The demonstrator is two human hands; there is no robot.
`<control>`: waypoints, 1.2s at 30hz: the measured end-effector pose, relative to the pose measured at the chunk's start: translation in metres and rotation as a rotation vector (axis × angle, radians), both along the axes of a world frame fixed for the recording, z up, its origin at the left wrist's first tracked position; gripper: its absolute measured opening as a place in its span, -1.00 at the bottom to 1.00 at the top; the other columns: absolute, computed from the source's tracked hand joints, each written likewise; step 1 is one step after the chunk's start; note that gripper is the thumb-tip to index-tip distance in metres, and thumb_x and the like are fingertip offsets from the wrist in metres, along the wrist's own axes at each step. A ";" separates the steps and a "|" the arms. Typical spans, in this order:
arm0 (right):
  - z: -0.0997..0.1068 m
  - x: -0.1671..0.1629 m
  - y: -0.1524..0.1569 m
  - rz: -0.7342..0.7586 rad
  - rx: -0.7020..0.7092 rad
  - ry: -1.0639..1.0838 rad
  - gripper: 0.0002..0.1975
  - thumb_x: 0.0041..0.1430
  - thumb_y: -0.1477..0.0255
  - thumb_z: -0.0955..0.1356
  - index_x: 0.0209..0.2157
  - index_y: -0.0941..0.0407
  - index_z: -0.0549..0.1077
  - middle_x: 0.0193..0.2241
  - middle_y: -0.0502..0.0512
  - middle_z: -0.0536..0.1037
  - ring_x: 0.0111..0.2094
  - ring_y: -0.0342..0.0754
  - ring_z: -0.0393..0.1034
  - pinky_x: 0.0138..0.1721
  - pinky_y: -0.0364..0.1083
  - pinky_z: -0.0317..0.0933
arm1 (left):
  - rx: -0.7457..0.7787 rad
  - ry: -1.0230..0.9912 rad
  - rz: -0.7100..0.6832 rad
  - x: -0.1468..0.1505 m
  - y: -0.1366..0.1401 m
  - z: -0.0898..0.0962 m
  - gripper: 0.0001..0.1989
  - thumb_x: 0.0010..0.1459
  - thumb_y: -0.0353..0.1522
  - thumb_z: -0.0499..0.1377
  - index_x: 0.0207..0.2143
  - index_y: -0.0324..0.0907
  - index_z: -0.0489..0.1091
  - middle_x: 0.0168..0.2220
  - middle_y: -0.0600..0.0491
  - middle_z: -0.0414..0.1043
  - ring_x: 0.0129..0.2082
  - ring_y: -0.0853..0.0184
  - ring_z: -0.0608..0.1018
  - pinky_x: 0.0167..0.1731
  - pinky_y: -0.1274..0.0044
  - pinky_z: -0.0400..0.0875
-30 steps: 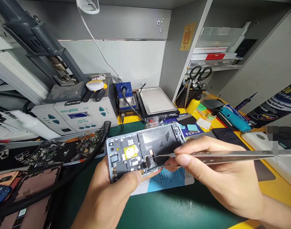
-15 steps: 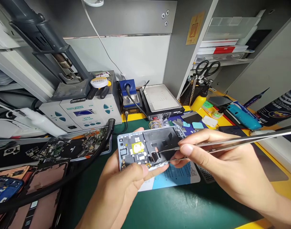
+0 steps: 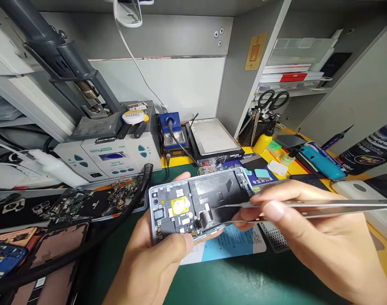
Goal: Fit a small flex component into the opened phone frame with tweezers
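My left hand (image 3: 163, 250) is closed around the lower left of an opened phone (image 3: 225, 192), thumb on its near edge. The phone lies tilted, its insides facing up: a board with a yellow-framed patch (image 3: 180, 206) on the left and a dark bay on the right. A small silvery flex connector (image 3: 206, 219) stands up near the near edge. My right hand (image 3: 304, 228) pinches metal tweezers (image 3: 333, 207), their tips parted over the bay, just right of the flex connector. Whether a tip touches the phone I cannot tell.
A hot air station (image 3: 114, 156) stands at the left, its black hose (image 3: 117, 228) curving toward me. Phone parts (image 3: 53, 258) lie below it. Behind the phone are a soldering iron stand (image 3: 173, 131) and a heating plate (image 3: 215, 137). A blue-white card (image 3: 225, 248) lies under the phone.
The tweezers' tips have drawn back slightly to the right, away from the flex connector, and are wider apart. The phone has shifted a little left in view. The camera has tilted up slightly.
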State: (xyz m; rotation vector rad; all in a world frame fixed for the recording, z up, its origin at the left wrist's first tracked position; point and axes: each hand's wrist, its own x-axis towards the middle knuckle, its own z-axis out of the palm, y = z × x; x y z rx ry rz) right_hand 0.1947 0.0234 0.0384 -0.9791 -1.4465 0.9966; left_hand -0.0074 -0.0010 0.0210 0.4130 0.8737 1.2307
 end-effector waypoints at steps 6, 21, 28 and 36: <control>0.003 0.019 0.003 0.146 -0.233 0.181 -0.43 0.41 0.01 0.19 -0.22 0.04 0.73 -0.40 0.21 0.72 -0.43 0.11 0.63 -0.47 -0.04 0.57 | 0.028 0.014 0.020 -0.002 0.003 0.003 -0.24 0.03 -0.52 0.21 0.33 -0.03 0.30 0.05 0.00 0.62 0.06 0.01 0.59 0.03 0.16 0.54; 0.004 0.013 0.004 0.154 -0.080 -0.241 -0.72 0.43 0.25 0.30 -0.29 0.05 0.56 -0.50 0.01 0.51 -0.51 -0.10 0.37 -0.51 -0.16 0.30 | 0.021 -0.074 0.079 -0.004 0.013 0.001 -0.36 0.07 -0.54 0.17 0.23 -0.09 0.41 -0.04 0.01 0.63 -0.08 0.02 0.61 -0.07 0.06 0.59; -0.001 0.008 -0.003 0.163 0.297 -0.719 -0.77 0.31 0.48 0.40 -0.02 -0.01 0.54 -0.32 0.00 0.67 -0.42 -0.10 0.51 -0.39 -0.16 0.31 | 0.074 -0.008 0.071 -0.002 0.013 -0.007 -0.23 0.05 -0.53 0.19 0.33 0.00 0.27 -0.03 0.03 0.63 0.05 0.04 0.57 0.02 0.19 0.51; -0.015 -0.001 0.005 0.349 0.359 -0.832 -0.80 0.41 0.46 0.31 -0.05 0.09 0.57 -0.40 0.03 0.59 -0.42 -0.08 0.41 -0.35 -0.08 0.16 | 0.016 0.102 0.075 0.006 0.005 0.004 -0.16 -0.02 -0.52 0.22 0.37 -0.07 0.22 -0.10 0.00 0.65 0.00 0.02 0.59 0.06 0.23 0.42</control>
